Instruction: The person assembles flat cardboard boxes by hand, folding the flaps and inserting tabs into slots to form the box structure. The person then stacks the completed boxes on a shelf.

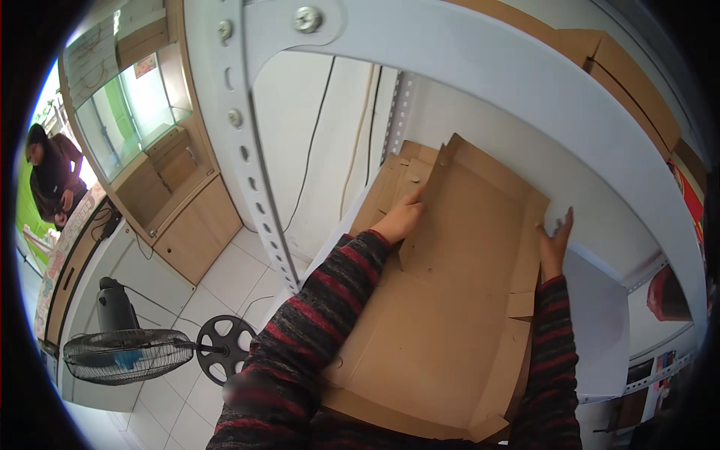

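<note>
A large, flattened-out brown cardboard box [442, 300] with low folded-up sides and slotted flaps is tilted in front of me. My left hand [405, 215] is closed on its left side wall near the far end. Along the far right edge, my right hand [553, 244] has its fingers stretched apart, with the thumb against the cardboard rim. More brown cardboard [390, 184] with flaps lies behind the box on the left, partly covered by it. Where the box's underside rests is hidden.
A grey perforated metal rack frame [259, 187] surrounds my arms, with a crossbeam overhead and cardboard boxes [630, 82] on top. A pale shelf [596, 322] lies to the right. Left on the tiled floor are a black fan [127, 356] and wooden cabinet [195, 229]; another person [54, 176] stands beyond.
</note>
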Demonstrator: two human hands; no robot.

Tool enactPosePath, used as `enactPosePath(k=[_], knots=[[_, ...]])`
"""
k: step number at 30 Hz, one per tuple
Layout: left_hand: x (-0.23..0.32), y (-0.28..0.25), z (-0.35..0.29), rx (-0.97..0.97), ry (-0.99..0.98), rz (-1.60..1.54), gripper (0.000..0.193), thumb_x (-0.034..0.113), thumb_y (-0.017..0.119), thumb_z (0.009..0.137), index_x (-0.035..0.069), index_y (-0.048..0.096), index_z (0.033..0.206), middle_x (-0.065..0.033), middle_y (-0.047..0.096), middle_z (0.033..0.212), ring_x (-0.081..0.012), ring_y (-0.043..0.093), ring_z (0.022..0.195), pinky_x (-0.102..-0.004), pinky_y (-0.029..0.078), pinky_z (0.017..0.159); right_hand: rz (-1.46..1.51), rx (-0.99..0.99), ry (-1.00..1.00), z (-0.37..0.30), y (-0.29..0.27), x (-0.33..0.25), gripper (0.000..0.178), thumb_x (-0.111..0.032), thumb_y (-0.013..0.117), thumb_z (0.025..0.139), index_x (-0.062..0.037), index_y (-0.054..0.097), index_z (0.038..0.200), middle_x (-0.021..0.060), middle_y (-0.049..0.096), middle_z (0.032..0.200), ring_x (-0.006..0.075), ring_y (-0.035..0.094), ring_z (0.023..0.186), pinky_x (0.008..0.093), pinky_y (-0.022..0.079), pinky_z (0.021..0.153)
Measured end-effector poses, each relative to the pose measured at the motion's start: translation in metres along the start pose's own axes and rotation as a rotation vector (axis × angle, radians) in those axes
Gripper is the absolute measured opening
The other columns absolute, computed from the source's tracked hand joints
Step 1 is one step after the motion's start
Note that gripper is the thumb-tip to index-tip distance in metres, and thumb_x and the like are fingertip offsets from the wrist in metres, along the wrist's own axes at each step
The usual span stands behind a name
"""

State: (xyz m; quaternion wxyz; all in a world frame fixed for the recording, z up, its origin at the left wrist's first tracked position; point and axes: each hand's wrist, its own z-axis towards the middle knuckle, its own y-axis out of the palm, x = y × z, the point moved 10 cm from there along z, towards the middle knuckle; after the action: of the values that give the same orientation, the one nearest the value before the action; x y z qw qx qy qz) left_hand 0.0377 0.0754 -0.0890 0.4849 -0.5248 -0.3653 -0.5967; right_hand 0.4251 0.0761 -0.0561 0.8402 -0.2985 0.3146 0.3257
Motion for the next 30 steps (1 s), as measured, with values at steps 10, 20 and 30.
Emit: enactPosePath(k=[10,20,30], knots=[[0.009,-0.003,-0.011,-0.052,-0.04,-0.203,0.056,0.007,0.044,0.092,0.003,0.035,0.147,-0.0115,0.048,0.14,-0.0187,0.047,0.125,-0.0293,0.039,0.102,0.563,-0.2,0.297,-0.021,0.022,-0.014,0.063,0.0,0.064,0.084,0.003,0.035,0.139,0.0183,0.049,0.135,0.026,0.048,0.126,0.0362,0.04,0.105],[0.016,-0.003,-0.017,-0.014,-0.041,-0.284,0.056,0.009,0.047,0.091,0.001,0.037,0.145,-0.0108,0.05,0.137,-0.0183,0.049,0.121,-0.0295,0.041,0.1,0.852,-0.323,0.451,-0.025,0.039,0.014,0.048,0.004,0.054,0.083,0.0032,0.044,0.13,0.015,0.054,0.129,0.0248,0.053,0.119,0.037,0.044,0.101],[0.014,-0.004,-0.011,0.005,0.021,-0.272,0.058,0.006,0.047,0.088,0.004,0.038,0.145,-0.0075,0.049,0.138,-0.0163,0.046,0.124,-0.0288,0.037,0.102,0.885,-0.236,0.48,-0.022,0.029,0.034,0.055,0.011,0.045,0.075,0.0005,0.042,0.129,0.0159,0.054,0.127,0.0255,0.055,0.118,0.0386,0.047,0.102]])
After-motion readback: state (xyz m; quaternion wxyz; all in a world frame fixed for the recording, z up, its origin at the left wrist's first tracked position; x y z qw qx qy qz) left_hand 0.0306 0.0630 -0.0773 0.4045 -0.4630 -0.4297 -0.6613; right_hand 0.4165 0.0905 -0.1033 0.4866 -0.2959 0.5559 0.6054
